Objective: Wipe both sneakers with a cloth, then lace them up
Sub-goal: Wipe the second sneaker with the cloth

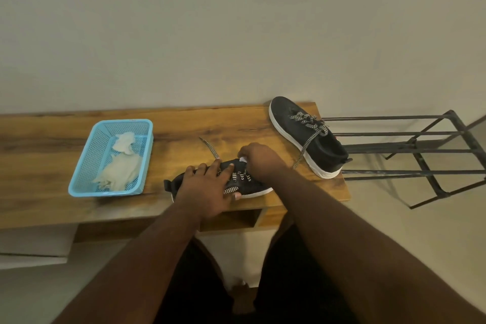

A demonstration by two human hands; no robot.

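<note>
We are in what looks like a home, likely an entry corner or hallway. We see a low wooden bench (184,123) set against a plain painted wall (236,21), a bare metal shoe rack (410,150) standing just beside it, and a small blue plastic basket (86,166) on the bench. These are ordinary household furnishings, not shop or workshop fittings.

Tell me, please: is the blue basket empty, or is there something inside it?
Not empty. The blue basket on the wooden table holds crumpled whitish cloths lying on its bottom.
</note>
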